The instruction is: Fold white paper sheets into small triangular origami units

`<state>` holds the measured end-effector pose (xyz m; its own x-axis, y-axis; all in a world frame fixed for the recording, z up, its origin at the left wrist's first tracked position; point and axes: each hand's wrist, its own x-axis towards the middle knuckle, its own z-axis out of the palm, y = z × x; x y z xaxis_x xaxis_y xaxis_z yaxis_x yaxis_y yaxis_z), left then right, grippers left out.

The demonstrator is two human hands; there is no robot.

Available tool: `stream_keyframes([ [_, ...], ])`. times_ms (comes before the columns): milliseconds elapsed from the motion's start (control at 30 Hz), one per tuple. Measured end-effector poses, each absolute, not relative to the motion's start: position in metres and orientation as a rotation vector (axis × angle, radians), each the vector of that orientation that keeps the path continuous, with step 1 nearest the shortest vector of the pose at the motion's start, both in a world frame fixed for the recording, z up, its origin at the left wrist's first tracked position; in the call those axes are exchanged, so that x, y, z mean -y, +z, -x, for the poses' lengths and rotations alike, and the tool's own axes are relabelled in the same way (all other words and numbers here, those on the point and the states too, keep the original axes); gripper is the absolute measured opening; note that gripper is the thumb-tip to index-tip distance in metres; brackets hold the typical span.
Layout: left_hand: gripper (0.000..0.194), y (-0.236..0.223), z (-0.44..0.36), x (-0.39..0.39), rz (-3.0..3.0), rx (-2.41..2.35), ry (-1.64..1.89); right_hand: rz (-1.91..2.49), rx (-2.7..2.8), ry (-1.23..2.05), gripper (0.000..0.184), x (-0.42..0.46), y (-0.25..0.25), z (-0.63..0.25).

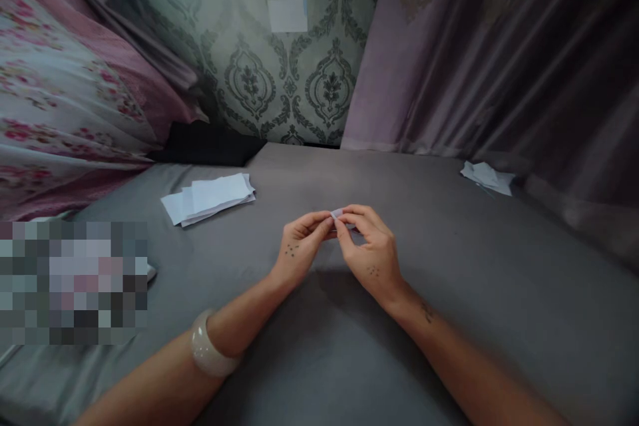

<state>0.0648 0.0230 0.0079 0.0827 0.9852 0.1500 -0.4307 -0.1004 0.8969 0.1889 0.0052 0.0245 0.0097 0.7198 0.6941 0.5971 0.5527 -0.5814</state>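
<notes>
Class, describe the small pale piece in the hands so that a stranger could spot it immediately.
Over the broad grey surface, find the left hand meeting the right hand. Their fingers pinch a small pale piece, apparently paper. Unlike the stacked white sheets, the far-right papers and the wall sheet, it alone is held.

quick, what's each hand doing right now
Left hand: fingers closed, pinching a small piece of paper.
Right hand: thumb and fingertips closed on the same piece, close beside the left.
</notes>
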Motion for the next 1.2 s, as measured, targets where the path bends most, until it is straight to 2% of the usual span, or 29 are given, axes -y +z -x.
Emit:
stream_keyframes([
  [767,0.009,0.012,-0.053,-0.025,-1.418,-0.879,1.439,1.162,1.765,0.358,0.02,-0.004,0.035,-0.193],
  [1033,0.013,0.007,-0.059,-0.029,-0.894,-0.771,1.374,1.326,1.455,0.896,0.022,-0.013,0.029,-0.196],
  [1133,0.014,0.006,-0.06,-0.03,-0.833,-0.742,1.347,1.264,1.342,1.102,0.033,-0.014,0.029,-0.195],
  [1200,0.015,0.006,-0.061,-0.029,-0.816,-0.738,1.326,1.2,1.304,1.246,0.029,-0.013,0.029,-0.194],
])
